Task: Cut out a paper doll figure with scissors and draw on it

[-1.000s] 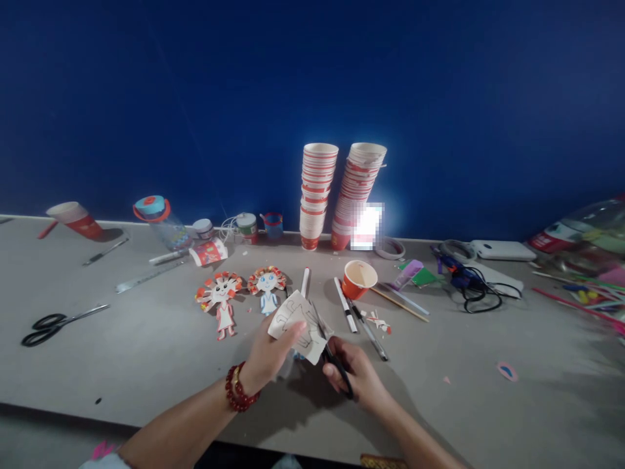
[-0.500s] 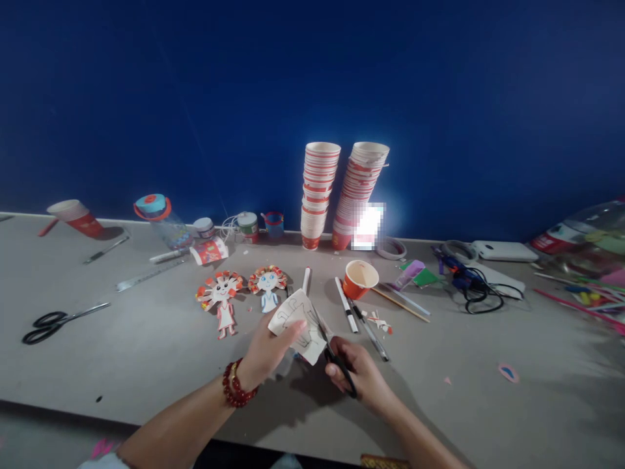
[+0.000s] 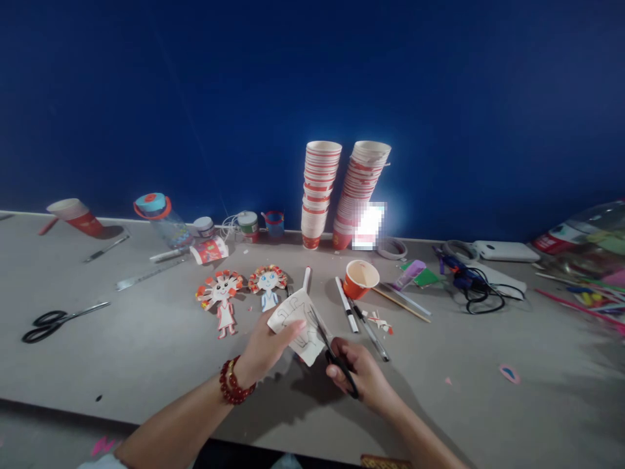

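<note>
A white piece of paper (image 3: 288, 317) with a figure outlined in dark lines is pinched in my left hand (image 3: 263, 348), thumb on top. My right hand (image 3: 364, 371) grips black-handled scissors (image 3: 336, 358), whose blades lie along the paper's right edge. Just beyond the paper lie two cut-out paper dolls with fringed red-and-white heads: one doll in a red-edged dress (image 3: 224, 306) and one doll with blue eyes (image 3: 268, 286). The fingers of my left hand under the paper are hidden.
Two tall stacks of paper cups, a left stack (image 3: 319, 195) and a right stack (image 3: 360, 189), stand by the blue wall. An orange cup (image 3: 360, 280), markers (image 3: 346, 305) and paper scraps (image 3: 381, 322) lie right of centre. Other scissors (image 3: 63, 319) rest at left; a glue gun (image 3: 459, 273) lies right.
The paper and scissors have shifted only slightly, and the blades still sit at the paper's right edge. Both hands keep their hold.
</note>
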Motion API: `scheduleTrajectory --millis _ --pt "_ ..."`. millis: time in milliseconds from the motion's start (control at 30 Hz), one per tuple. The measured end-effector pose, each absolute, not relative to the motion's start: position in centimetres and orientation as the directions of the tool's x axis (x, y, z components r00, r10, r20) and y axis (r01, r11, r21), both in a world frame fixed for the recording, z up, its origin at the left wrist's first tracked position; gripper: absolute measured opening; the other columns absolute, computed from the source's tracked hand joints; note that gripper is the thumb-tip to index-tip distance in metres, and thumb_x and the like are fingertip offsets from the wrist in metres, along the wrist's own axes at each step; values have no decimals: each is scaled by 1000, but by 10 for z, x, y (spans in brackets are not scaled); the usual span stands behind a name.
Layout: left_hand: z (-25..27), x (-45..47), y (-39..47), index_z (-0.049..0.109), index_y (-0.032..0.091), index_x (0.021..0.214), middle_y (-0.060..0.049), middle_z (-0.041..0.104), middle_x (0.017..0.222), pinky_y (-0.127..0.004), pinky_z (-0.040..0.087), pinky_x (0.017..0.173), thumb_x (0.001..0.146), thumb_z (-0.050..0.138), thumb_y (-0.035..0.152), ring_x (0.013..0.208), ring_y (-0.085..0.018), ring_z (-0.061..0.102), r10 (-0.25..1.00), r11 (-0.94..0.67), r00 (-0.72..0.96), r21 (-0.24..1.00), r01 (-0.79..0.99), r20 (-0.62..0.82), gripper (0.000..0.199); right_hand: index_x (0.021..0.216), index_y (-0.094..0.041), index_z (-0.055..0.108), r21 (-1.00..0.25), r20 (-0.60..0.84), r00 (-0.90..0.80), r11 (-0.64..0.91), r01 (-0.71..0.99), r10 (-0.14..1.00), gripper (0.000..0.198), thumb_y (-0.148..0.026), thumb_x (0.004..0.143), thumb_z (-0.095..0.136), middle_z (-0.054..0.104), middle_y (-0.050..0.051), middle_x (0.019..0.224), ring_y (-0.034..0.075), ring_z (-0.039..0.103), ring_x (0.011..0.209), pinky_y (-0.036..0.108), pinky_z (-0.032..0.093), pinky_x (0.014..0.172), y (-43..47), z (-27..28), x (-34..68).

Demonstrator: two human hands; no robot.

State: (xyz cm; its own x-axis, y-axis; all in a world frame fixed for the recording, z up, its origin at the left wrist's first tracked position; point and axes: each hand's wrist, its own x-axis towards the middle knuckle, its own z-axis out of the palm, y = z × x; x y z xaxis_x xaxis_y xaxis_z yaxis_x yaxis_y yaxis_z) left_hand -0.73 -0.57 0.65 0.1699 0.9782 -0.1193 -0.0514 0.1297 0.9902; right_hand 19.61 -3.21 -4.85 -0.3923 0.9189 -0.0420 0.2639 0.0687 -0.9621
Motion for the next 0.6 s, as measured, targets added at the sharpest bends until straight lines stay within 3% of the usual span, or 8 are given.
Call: scheduleTrajectory --millis 600 --pt "8 -10 -5 70 13 92 -7 71 80 -26 51 65 80 67 37 70 -18 62 980 100 178 995 -28 -93 27 64 -23 33 -951 -35 -401 93 296 915 63 -84 72 47 34 -6 53 10 28 50 24 19 46 -32 -48 197"
